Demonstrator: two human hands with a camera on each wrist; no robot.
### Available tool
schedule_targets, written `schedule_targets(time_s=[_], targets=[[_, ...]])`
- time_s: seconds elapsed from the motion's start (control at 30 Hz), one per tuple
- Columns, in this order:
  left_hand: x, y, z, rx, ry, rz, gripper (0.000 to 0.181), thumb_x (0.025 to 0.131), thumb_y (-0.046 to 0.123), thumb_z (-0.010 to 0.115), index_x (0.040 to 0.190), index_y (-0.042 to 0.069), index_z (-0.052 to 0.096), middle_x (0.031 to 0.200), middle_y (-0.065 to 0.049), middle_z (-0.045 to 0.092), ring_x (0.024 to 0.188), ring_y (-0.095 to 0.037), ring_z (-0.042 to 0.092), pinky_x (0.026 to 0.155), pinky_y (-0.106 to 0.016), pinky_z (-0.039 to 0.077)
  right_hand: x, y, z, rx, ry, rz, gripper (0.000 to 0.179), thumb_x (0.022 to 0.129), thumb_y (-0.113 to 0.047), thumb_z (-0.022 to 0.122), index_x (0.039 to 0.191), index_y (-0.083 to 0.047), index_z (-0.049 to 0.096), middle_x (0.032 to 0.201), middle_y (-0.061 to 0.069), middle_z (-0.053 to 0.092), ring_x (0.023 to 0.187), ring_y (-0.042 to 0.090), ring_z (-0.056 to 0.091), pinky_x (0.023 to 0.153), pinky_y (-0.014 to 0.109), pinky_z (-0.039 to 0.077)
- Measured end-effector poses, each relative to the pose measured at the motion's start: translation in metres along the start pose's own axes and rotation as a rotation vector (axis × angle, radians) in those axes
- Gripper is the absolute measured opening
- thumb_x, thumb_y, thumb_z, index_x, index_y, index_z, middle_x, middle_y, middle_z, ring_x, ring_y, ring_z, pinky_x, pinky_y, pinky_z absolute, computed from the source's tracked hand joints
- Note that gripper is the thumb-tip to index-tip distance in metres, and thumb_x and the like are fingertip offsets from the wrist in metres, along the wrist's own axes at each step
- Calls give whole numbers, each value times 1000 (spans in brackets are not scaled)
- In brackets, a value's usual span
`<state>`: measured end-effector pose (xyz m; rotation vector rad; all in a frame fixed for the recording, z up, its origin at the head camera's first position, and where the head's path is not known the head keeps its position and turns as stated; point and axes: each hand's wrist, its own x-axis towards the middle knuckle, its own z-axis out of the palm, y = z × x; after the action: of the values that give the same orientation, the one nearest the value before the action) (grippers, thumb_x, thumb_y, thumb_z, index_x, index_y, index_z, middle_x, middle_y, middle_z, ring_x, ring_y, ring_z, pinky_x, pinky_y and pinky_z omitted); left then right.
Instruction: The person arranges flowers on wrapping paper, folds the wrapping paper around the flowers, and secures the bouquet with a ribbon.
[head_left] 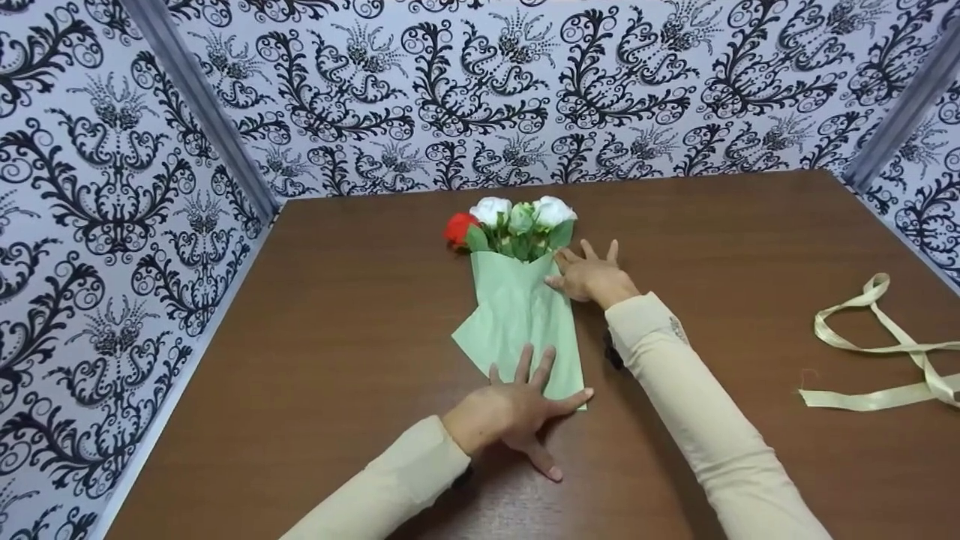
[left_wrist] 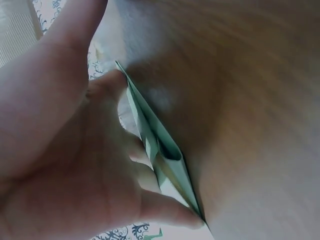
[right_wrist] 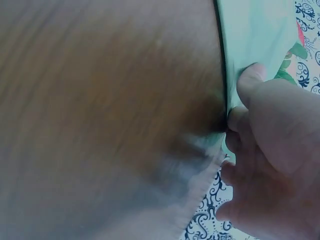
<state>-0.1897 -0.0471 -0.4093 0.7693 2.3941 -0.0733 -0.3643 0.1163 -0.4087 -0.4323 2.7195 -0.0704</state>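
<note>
A bouquet lies on the table, wrapped in light green paper (head_left: 517,300). From its far end show a red rose (head_left: 461,229), two white roses (head_left: 553,211) and a pale green bud (head_left: 521,218) among leaves. My left hand (head_left: 514,411), fingers spread, rests on the near end of the wrapper; the left wrist view looks into that folded paper end (left_wrist: 145,130). At the upper right edge of the wrap is my right hand (head_left: 592,279), its thumb on the paper (right_wrist: 255,35) and other fingers spread outward.
A cream ribbon (head_left: 862,399) lies loosely looped at the right side of the brown table (head_left: 337,337). Walls with black scroll patterns (head_left: 487,82) stand behind and to the left and right of the tabletop.
</note>
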Motion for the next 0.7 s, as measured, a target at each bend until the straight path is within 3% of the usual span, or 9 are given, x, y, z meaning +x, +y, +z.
schedule_targets(time_s=[0.17,0.27,0.5,0.7], targets=[[-4,-11,1,-23,-12,103,93,83,67,67,152,60,5,167,-11,-23,152,-38,-25,117,-74,10,1,1,-3,-4,-12,-13,72,107,-50,33,162,-12,9,170,10,7,155,43,-6,114,75,-12],[-6,-16,0,-59,-9,135,83,87,64,65,152,59,13,167,-11,-22,152,-38,-25,117,-73,9,1,1,-3,-3,6,-20,72,107,-50,34,162,-11,10,170,10,7,155,43,-5,114,75,-11],[-6,-16,-2,-64,-11,107,75,90,64,59,150,63,15,168,-6,-19,155,-33,-21,120,-68,13,-2,6,10,12,80,-50,74,106,-51,34,162,-10,9,170,11,6,155,44,-5,114,76,-11],[-7,-16,-1,-51,-21,93,74,90,63,59,149,65,13,169,-4,-19,155,-32,-19,121,-67,15,-26,4,24,65,118,-97,89,102,-54,46,161,-6,1,169,16,-1,154,46,-7,111,78,-11]])
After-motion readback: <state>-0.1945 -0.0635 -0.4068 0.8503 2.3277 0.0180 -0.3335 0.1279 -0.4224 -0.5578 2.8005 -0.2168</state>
